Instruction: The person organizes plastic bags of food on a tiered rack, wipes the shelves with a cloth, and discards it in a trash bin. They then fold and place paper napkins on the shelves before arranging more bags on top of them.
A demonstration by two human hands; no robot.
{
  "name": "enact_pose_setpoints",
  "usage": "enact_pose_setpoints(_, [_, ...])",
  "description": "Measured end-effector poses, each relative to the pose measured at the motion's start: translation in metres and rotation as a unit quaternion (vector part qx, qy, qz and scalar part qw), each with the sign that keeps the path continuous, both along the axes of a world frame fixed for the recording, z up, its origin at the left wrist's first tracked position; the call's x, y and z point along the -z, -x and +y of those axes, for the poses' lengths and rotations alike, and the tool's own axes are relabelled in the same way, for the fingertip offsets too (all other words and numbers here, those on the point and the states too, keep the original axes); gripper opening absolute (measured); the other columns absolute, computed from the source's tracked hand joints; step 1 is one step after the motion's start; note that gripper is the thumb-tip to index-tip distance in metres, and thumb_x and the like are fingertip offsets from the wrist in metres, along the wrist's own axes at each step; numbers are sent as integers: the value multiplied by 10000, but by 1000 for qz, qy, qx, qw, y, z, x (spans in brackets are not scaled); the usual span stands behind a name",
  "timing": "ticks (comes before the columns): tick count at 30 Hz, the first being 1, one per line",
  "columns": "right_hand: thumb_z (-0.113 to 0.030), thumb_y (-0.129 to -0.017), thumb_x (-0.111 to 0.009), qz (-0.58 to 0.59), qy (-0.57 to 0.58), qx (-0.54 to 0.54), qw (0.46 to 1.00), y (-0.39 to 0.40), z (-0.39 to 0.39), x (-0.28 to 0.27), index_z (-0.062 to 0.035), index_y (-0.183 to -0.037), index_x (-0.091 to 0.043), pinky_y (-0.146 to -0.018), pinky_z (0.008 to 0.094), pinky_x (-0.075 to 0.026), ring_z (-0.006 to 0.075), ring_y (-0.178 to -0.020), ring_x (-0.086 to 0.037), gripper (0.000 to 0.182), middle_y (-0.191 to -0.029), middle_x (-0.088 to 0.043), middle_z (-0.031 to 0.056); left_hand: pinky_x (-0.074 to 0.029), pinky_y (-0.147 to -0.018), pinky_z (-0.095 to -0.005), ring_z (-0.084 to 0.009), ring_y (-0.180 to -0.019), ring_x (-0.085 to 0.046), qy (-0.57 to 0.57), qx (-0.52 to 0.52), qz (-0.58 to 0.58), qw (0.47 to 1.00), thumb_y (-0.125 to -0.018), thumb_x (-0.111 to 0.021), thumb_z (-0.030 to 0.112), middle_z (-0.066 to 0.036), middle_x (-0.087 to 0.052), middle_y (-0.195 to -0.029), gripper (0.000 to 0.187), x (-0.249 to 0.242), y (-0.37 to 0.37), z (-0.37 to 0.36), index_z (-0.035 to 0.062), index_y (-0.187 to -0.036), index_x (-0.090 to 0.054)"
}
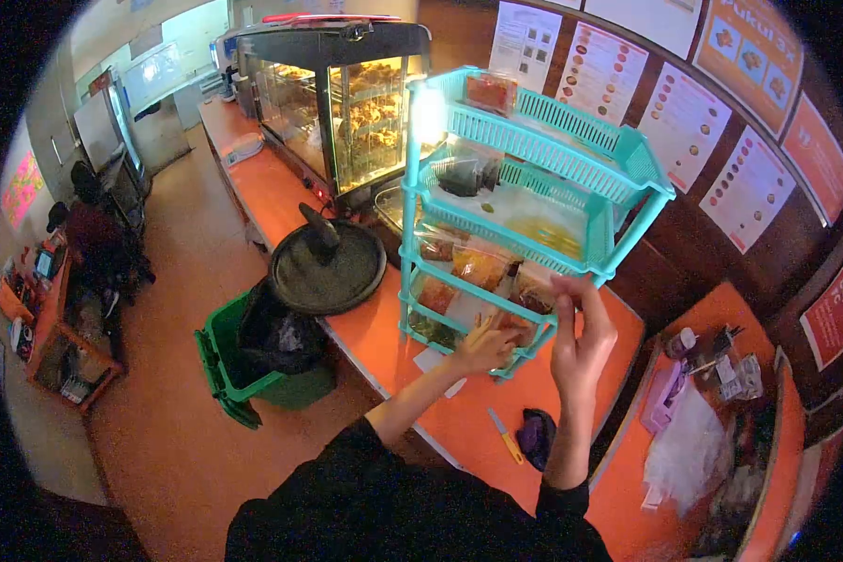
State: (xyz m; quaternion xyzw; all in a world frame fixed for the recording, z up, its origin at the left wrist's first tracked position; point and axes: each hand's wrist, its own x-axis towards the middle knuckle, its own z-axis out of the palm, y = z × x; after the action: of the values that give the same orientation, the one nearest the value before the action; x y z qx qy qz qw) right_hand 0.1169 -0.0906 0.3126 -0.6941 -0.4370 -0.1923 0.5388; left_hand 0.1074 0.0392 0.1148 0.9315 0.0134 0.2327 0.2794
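A turquoise tiered rack [534, 140] stands on the orange counter [384, 342]. Bagged food, such as an orange-yellow packet [480, 266], lies on its middle and lower tiers. My left hand [489, 347] reaches into the front of the lowest tier, fingers spread among the packets. Raised at the rack's right corner is my right hand [584, 332], its thumb and fingers brought near each other; whether something thin is between them cannot be made out. A knife with a yellow handle [510, 446] and a dark purple bundle [536, 438] lie on the counter below.
A stone mortar with pestle [328, 267] sits at the counter's left edge, above a green bin [281, 389]. Behind it stands a lit glass food cabinet [332, 112]. Plastic bags [688, 450] lie at right. A person [98, 229] is at far left.
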Motion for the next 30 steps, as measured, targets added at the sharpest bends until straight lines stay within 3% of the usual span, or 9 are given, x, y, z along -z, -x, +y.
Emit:
enact_pose_setpoints(2, [-18, -908, -506, -71, 43, -3, 997, -6, 22, -21, -12, -1118, -605, -863, 396, -485, 363, -995, -624, 232, -1056, -642, 200, -383, -964, -541, -428, -1179, -439, 7, 52, -71, 996, -871, -528, 155, -210, -372, -1346, 316, 12, 22, 8, 120, -1184, -560])
enact_pose_setpoints(4, [-111, -921, -528, -116, 82, -35, 989, -24, 55, -37, 11, -1162, -577, -961, 439, -422, 416, -1124, -534, 275, -1170, -581, 251, -413, -952, -489, -410, -1173, -448, 138, 102, -88, 981, -837, -548, 55, -198, -428, -1256, 312, 22, 49, 14, 115, -1143, -573])
enact_pose_setpoints(5, [-205, -901, -569, -120, 110, -26, 986, -37, 76, -41, 15, -1213, -536, -991, 450, -400, 419, -1162, -506, 384, -1216, -551, 261, -486, -802, -418, -375, -971, -567, 114, 82, -160, 977, -793, -512, -13, -174, -477, -1164, 223, 14, 66, 16, 65, -974, -616])
enact_pose_setpoints(8, [-490, -750, -706, -188, 188, 122, 956, -92, 150, -23, 21, -1359, -377, -1040, 460, -368, 430, -1235, -443, 860, -1347, -449, 271, -496, -766, -415, -363, -915, -596, 123, 61, -142, 980, -797, -521, -35, -164, -533, -1063, 166, 8, 110, 37, 48, -908, -613])
enact_pose_setpoints(10, [-531, -674, -752, -164, 256, 79, 949, -119, 183, -33, -11, -1365, -402, -1095, 432, -303, 409, -1301, -372, 933, -1373, -427, 248, -501, -742, -407, -353, -885, -607, 128, 49, -99, 986, -804, -524, -27, -155, -556, -1004, 153, 14, 133, 59, 48, -899, -618])
enact_pose_setpoints(14, [-502, -680, -762, -264, 243, 98, 928, -146, 220, -29, 6, -1327, -430, -1053, 425, -363, 389, -1245, -444, 887, -1343, -470, 225, -507, -679, -389, -323, -793, -627, 172, 7, -67, 983, -812, -541, -11, -122, -605, -886, 149, 33, 170, 100, 59, -895, -643])
enact_pose_setpoints(18, [-348, -690, -796, -94, 130, -82, 984, -210, 248, -10, -26, -1227, -517, -949, 401, -451, 307, -1099, -552, 685, -1197, -579, 157, -505, -662, -385, -309, -791, -631, 172, -13, -57, 983, -816, -547, -3, -120, -616, -872, 148, 25, 191, 131, 68, -889, -655])
enact_pose_setpoints(22, [-196, -738, -745, -91, 5, -192, 977, -130, 227, -26, -56, -1113, -584, -890, 408, -472, 267, -1002, -584, 431, -1065, -628, 127, -506, -660, -378, -306, -786, -634, 159, 18, -41, 986, -805, -552, -11, -112, -622, -852, 147, 26, 193, 152, 61, -877, -659])
enact_pose_setpoints(30, [-172, -725, -735, -171, 35, 112, 978, -133, 233, -24, -45, -1074, -609, -851, 421, -484, 296, -942, -614, 392, -1024, -653, 153, -515, -677, -371, -301, -802, -642, 159, 101, -39, 981, -792, -560, -23, -113, -633, -858, 146, 28, 190, 171, 47, -864, -666])
